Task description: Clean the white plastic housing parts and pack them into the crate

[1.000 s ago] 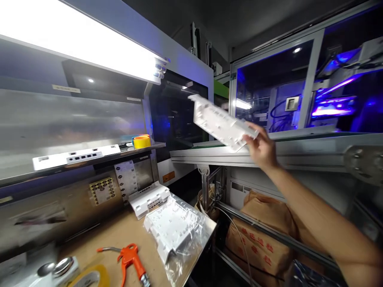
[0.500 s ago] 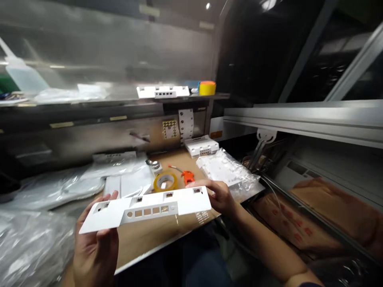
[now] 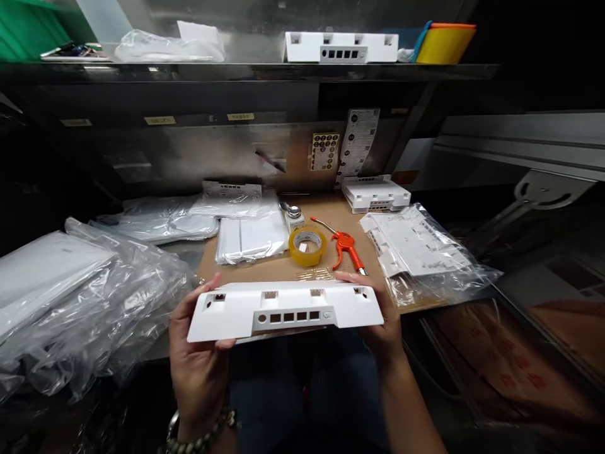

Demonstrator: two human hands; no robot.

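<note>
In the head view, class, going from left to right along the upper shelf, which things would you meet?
Green bin → crumpled clear plastic bag → white ported panel → yellow and orange tape rolls.

Our left hand (image 3: 196, 353) is raised palm-up approx. at the desk's near edge, thumb hooked over the top, fingers curled beneath w/ a firm grip. Our right hand (image 3: 385, 315) mirrors it opposite, fingers wrapped round from behind. Both forearms rise from the bottom, a beaded bracelet (image 3: 198, 438) on our left wrist.
</note>
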